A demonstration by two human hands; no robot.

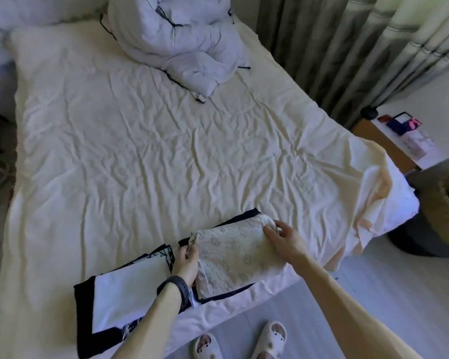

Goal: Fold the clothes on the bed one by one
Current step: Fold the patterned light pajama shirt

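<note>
- The left hand (186,263) pinches the left corner of the folded beige garment (233,257), fingers curled.
- The right hand (283,239) grips its right end.
- The garment lies between both hands on the bed (140,151), long axis running hand to hand.

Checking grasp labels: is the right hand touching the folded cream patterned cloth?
Touching. The head view shows the right hand pinching the far corner of the folded cream patterned cloth.

Home bedroom — wide, creased cream bed (140,151), bunched duvet (176,40) at twelve o'clock, long curtains (347,47) at two, perhaps a nightstand (381,141) at three.
</note>
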